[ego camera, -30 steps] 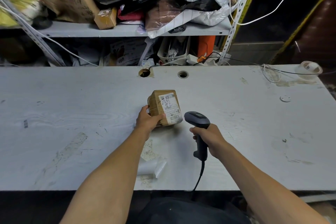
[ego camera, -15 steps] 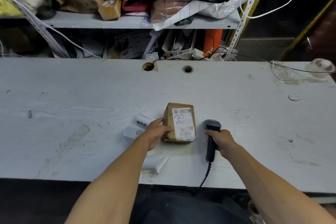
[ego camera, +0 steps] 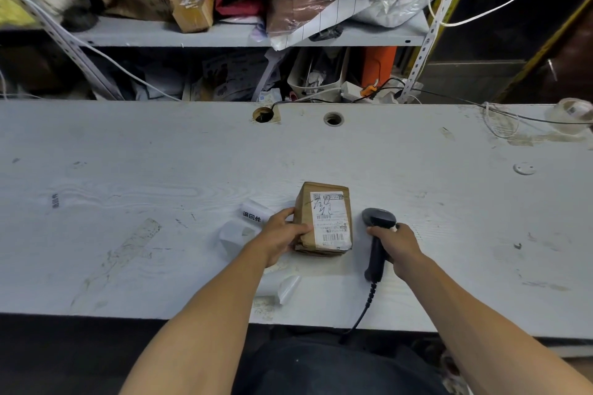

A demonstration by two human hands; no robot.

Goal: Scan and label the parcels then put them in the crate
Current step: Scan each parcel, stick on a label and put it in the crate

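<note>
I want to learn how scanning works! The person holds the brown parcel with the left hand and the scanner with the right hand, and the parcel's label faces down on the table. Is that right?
Not quite. The head view shows the label facing up on top of the parcel, not down. The rest holds: the left hand holds the parcel and the right hand holds the scanner on the table.

We reach both bare forearms forward from the lower edge of the view, converging toward the middle of the desk [ego camera: 128, 170]. Our left hand [ego camera: 282, 236] grips the left side of the parcel [ego camera: 324, 218], thumb laid across its top face and fingers curled round its far-left edge. Our right hand [ego camera: 396, 242] is wrapped round the handle of the scanner [ego camera: 377, 234], knuckles up, wrist straight, just right of the parcel.
</note>
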